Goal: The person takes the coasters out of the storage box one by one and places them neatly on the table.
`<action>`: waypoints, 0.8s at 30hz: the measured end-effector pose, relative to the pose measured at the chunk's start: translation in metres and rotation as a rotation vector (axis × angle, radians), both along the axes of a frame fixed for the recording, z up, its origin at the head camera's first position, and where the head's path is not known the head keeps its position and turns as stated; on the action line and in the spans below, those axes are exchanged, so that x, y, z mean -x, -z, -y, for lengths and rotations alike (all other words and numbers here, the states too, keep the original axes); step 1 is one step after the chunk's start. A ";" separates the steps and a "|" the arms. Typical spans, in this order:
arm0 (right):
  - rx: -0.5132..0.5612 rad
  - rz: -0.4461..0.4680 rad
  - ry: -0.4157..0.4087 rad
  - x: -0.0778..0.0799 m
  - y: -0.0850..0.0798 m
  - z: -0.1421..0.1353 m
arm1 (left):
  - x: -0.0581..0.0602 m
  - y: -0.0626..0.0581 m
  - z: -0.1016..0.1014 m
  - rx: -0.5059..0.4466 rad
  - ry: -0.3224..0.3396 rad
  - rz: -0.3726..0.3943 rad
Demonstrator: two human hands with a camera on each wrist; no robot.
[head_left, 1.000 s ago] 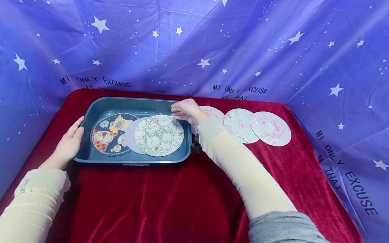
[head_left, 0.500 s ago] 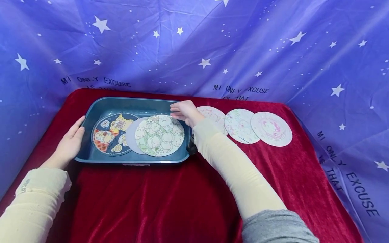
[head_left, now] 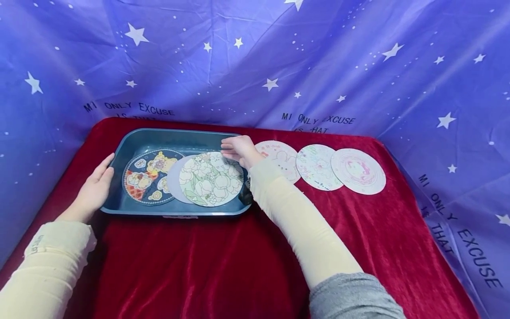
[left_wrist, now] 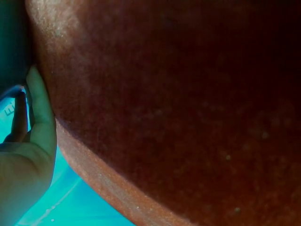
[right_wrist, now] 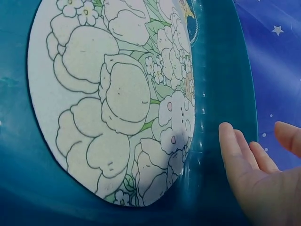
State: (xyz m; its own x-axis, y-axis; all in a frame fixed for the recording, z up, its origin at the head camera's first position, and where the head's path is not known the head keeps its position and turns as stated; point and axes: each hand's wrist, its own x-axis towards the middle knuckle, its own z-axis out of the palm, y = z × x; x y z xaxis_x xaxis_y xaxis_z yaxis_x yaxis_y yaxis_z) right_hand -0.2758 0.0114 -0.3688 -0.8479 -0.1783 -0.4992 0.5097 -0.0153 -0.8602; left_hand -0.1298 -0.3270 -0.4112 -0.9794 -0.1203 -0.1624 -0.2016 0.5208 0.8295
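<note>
A blue-green rectangular tub (head_left: 187,138) holds overlapping round cards. Against its left wall lies my left hand (head_left: 91,192), fingers along the outside near the rim. The left wrist view shows those fingers (left_wrist: 42,106) extended. Over the tub's right end hovers my right hand (head_left: 239,148), its fingers straight and grasping nothing; the right wrist view shows the palm (right_wrist: 258,188) bare. Below it, a floral line-drawn card (right_wrist: 124,94) overlaps a plain pale-lavender card (head_left: 174,181). Further left rests a dark card with cartoon bears (head_left: 151,177).
Right of the tub, three pale round cards lie in a row: one with a pink bear (head_left: 284,161), one with green and purple drawings (head_left: 317,167) and one with a pink centre (head_left: 358,171). Red velvet (head_left: 191,257) covers the table. A starry blue-purple curtain (head_left: 223,66) surrounds it.
My right hand has shifted slightly left over the tub, its forearm swinging left and uncovering more of the pink-bear card. My left hand and the cards in the tub keep their places.
</note>
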 end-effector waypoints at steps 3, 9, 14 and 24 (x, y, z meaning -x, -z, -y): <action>0.002 0.003 0.007 0.002 0.002 0.001 | 0.000 0.001 0.000 -0.007 0.001 -0.003; -0.033 -0.020 -0.008 0.006 0.006 0.001 | 0.000 0.001 -0.001 -0.010 -0.004 -0.006; -0.108 -0.036 -0.070 0.008 0.008 0.001 | 0.000 0.001 -0.002 -0.006 -0.010 -0.005; -0.277 -0.045 -0.223 0.011 0.014 0.002 | 0.001 0.000 -0.001 0.006 -0.015 0.012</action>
